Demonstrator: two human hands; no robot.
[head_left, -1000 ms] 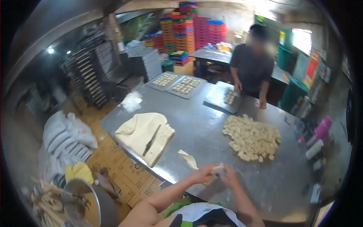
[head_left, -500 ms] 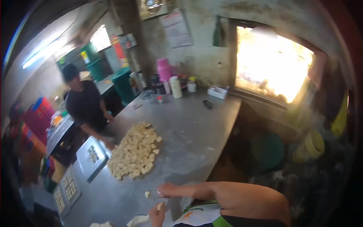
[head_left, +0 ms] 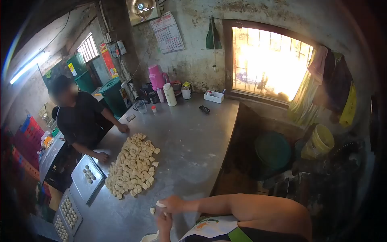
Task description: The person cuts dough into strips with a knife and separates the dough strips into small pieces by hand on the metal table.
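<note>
My right hand [head_left: 174,205] is closed with a pale piece of dough [head_left: 160,204] at its fingertips, above the steel table. Just below it, my left hand [head_left: 164,222] is raised with fingers curled, close against the right; what lies inside it is mostly hidden. One small dough piece [head_left: 152,210] rests on the table beside my hands. Farther up the table spreads a large heap of cut dough pieces [head_left: 133,167]. At the bottom edge, a whitish item [head_left: 150,237] is partly cut off.
A co-worker [head_left: 82,117] stands across the table [head_left: 189,141], hands near the heap. A metal tray [head_left: 86,189] holds several dough balls; filled trays [head_left: 76,226] lie nearer. Flasks [head_left: 169,95], a white box [head_left: 214,97] and a dark object [head_left: 204,109] stand toward the wall.
My hands have come together, with the right moving toward the left. The co-worker's hand has drawn back from the heap's edge. The view has shifted and become sharper.
</note>
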